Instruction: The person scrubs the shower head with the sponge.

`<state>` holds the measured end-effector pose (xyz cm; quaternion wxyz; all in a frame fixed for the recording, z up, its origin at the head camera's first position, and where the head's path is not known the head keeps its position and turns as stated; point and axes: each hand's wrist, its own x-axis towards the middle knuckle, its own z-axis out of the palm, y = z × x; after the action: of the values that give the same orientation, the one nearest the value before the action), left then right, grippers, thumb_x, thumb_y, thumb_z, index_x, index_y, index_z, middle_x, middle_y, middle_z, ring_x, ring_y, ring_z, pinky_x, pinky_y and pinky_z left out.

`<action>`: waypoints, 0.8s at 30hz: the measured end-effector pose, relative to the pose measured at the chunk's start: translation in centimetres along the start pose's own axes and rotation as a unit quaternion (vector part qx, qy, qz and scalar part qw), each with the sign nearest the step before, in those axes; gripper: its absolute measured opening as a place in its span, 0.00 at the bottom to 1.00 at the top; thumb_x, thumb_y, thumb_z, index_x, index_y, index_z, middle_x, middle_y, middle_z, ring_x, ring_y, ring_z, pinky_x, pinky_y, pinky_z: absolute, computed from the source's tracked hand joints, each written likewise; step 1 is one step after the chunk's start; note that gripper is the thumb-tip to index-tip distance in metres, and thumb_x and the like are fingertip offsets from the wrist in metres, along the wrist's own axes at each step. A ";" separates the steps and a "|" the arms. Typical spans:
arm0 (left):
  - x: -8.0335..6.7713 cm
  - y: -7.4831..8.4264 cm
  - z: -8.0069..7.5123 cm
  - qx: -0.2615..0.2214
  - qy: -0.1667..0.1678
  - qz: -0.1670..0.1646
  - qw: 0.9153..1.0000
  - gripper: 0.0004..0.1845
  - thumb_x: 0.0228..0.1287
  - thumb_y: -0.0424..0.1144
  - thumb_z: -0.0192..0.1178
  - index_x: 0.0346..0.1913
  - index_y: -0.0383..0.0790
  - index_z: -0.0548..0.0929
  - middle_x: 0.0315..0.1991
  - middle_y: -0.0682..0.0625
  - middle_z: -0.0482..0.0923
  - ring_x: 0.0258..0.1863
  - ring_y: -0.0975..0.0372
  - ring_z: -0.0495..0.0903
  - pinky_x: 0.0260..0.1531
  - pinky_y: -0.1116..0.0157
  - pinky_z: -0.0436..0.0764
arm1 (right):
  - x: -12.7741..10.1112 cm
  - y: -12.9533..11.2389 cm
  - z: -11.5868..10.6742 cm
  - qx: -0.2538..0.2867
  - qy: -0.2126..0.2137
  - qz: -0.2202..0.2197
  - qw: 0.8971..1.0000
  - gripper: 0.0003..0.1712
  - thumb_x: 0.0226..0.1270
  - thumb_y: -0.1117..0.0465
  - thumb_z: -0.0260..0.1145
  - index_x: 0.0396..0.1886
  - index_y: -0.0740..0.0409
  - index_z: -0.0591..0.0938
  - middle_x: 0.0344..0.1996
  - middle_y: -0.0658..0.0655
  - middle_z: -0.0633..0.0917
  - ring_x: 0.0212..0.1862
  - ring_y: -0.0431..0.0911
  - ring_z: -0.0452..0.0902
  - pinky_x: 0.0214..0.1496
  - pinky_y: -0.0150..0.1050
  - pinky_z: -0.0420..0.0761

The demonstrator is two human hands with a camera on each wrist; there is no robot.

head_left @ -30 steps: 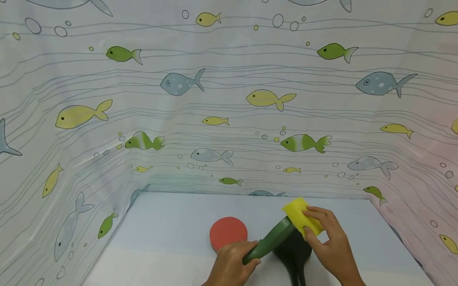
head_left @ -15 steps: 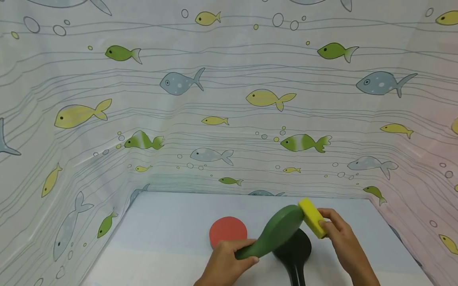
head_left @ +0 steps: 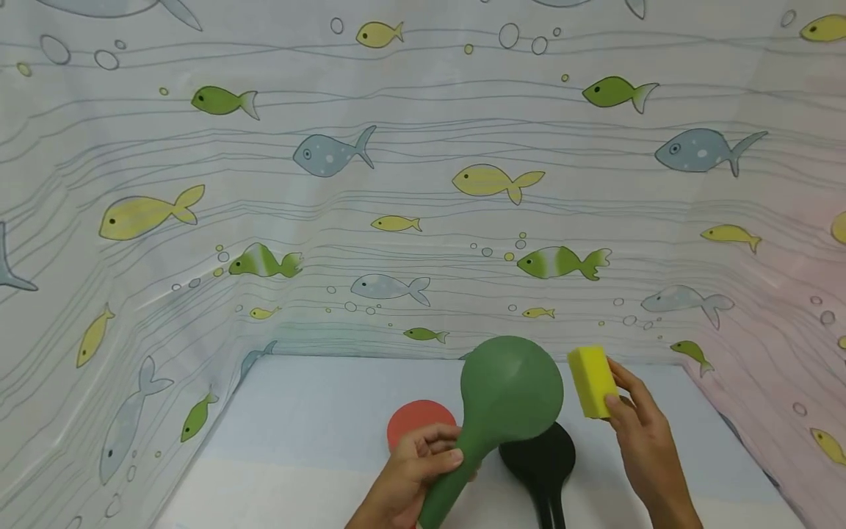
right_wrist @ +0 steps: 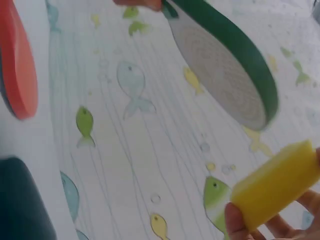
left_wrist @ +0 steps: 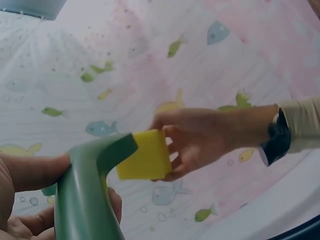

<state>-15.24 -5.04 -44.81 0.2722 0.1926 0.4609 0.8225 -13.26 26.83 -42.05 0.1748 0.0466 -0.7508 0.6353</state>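
My left hand (head_left: pixel 411 470) grips the handle of a green hand-held shower head (head_left: pixel 512 389), its smooth round back up in the head view. In the right wrist view its pale face (right_wrist: pixel 220 75) shows rings of fine marks. A yellow sponge (head_left: pixel 593 382) is pinched between the thumb and fingers of my right hand (head_left: pixel 641 433). A gap separates sponge and shower head in the head view. Below them a black round-headed piece with a handle (head_left: pixel 542 463) lies on the white table. Left of it lies a red round piece (head_left: pixel 413 422), partly behind my left hand.
The white tabletop (head_left: pixel 311 411) ends at the back against a curtain (head_left: pixel 423 147) printed with fish. This curtain also hangs along the left and right sides. A pale blue-grey box-like shape (left_wrist: pixel 35 9) shows at the top of the left wrist view.
The green shower head has turned from edge-on to back-up and has risen. The sponge, earlier against its head, has moved off to the right with my right hand.
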 end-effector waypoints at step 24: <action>0.1 -0.3 0.6 -0.073 -0.018 -0.061 0.995 0.13 0.71 0.31 0.54 0.56 0.34 0.78 0.46 0.47 0.86 0.38 0.58 0.87 0.51 0.65 0.84 | -1.1 -1.2 3.1 -0.119 0.075 0.001 0.990 0.26 0.81 0.60 0.51 0.75 0.41 0.67 0.62 0.45 0.71 0.54 0.37 0.75 0.54 0.19 0.72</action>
<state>-14.83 -4.44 -44.79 0.3431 0.1584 0.4056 0.8322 -12.54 23.48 -41.70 0.2342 -0.0231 -0.8058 0.5435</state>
